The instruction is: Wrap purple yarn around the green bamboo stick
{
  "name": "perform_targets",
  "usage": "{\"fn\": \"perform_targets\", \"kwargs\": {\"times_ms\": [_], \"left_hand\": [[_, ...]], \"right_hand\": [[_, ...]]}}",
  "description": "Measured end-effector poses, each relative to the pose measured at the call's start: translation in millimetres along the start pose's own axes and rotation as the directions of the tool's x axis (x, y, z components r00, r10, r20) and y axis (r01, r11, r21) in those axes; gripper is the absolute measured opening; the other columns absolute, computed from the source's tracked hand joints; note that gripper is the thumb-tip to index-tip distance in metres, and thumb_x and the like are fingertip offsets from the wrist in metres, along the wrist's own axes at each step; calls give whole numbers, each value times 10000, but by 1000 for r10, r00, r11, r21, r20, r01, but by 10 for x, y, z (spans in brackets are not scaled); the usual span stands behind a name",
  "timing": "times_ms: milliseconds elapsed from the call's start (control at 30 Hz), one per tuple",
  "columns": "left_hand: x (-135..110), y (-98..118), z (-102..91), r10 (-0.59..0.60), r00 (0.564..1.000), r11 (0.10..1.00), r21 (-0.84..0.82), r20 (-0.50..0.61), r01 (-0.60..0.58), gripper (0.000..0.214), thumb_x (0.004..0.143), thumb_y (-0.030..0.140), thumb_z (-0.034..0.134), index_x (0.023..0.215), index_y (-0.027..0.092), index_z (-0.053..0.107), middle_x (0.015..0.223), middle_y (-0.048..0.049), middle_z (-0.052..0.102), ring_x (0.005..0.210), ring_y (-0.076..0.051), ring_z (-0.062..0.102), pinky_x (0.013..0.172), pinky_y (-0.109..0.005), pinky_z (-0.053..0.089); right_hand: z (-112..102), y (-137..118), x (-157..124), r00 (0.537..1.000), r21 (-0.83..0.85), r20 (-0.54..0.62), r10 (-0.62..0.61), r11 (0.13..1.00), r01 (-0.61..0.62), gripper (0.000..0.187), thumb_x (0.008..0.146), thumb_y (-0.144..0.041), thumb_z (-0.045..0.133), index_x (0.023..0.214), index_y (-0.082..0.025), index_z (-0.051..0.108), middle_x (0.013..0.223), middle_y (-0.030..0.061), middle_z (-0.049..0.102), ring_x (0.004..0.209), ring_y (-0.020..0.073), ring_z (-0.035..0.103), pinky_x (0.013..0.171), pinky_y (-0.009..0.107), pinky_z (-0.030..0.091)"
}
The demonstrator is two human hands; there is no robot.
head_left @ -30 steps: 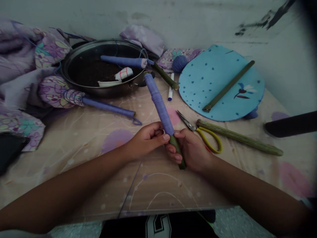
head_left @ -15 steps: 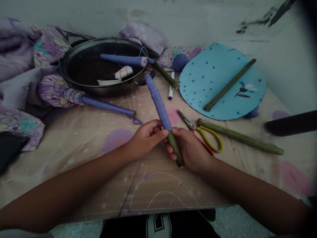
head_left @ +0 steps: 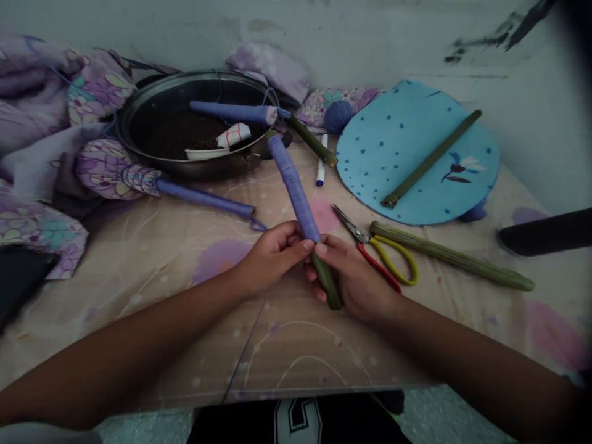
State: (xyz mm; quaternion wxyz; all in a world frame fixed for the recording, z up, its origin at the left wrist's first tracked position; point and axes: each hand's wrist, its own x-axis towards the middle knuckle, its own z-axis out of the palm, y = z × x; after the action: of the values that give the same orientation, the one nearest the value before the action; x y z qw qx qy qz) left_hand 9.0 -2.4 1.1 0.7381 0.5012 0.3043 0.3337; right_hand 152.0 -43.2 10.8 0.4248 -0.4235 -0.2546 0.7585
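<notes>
A green stick (head_left: 329,285), its upper part wound tightly with purple yarn (head_left: 296,192), tilts up and away from me above the table. My left hand (head_left: 276,250) closes on it at the lower edge of the winding, thumb and fingers pinching there. Just below, my right hand (head_left: 354,271) wraps the bare green part, with its thumb near my left thumb. A loose strand of yarn (head_left: 245,351) runs from under my hands down over the table's front edge. Scissors (head_left: 363,237) with red and yellow handles lie right of the stick, points facing away.
Behind stands a dark pan (head_left: 152,157) holding soil, a purple-wrapped stick (head_left: 231,112) and a white scoop-like piece (head_left: 203,154). A marker (head_left: 322,160), a yarn ball (head_left: 338,117), a blue round mat (head_left: 370,148), bare sticks (head_left: 453,256) and a cloth-headed wrapped stick (head_left: 203,197) surround my hands.
The view has shifted slightly. My right thumb has moved a little closer to my left thumb, and the stick has turned slightly in my grip.
</notes>
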Motion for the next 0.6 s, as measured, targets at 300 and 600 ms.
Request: {"fn": "perform_targets", "kwargs": {"times_ms": [300,600], "left_hand": [[-2,7,-13,-27,1000,998,-65,10,28,177,804,273,610,876,136,525,618,46,550,506,-55,539,484,-167,414],[1,-3,-7,29,998,999,-43,49,-27,182,833,277,590,911,121,540,618,21,596,579,-82,594,586,-196,471]], "right_hand": [[-26,10,43,999,39,22,-37,999,36,225,768,-370,655,772,-158,579,649,4,623,480,89,563,397,184,477],[-69,-49,56,996,70,64,67,995,-72,269,849,-373,536,713,-146,586,595,-4,599,380,62,498,281,138,338]]}}
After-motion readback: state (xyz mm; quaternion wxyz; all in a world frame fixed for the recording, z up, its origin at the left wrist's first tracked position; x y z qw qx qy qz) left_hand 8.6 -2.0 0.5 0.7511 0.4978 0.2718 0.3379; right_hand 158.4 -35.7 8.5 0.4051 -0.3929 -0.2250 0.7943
